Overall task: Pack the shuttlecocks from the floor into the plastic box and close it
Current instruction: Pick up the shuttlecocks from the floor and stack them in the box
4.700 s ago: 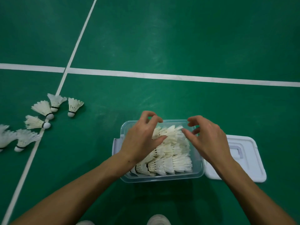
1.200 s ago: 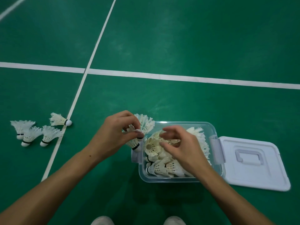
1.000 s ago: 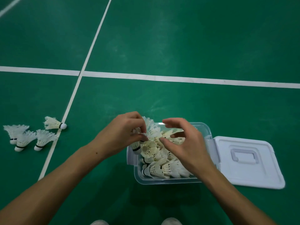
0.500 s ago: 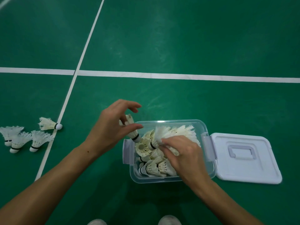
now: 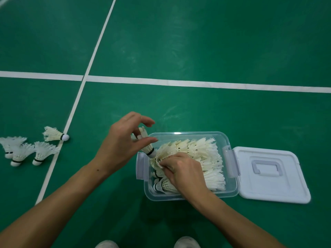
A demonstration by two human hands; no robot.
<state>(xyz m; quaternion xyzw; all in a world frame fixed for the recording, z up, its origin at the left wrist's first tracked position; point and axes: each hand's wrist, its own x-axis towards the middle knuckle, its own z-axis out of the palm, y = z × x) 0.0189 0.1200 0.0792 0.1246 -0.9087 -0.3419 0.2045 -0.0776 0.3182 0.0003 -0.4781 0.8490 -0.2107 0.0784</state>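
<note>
The clear plastic box (image 5: 189,195) is crowded to its rim with white feather shuttlecocks (image 5: 206,158), and both hands hover over its nine-o'clock half. At three o'clock the white lid (image 5: 286,187) lies touching it. Four loose shuttlecocks (image 5: 28,149) cluster at nine o'clock; green floor (image 5: 197,42) toward twelve lies open.

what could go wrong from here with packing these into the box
1. The feathers are piled above the rim of the plastic box, so the lid may crush them or fail to latch.
2. The left hand holds its shuttlecock in a loose grip right at the box edge; it could drop outside.
3. Four shuttlecocks lie on the floor with little room left.
</note>
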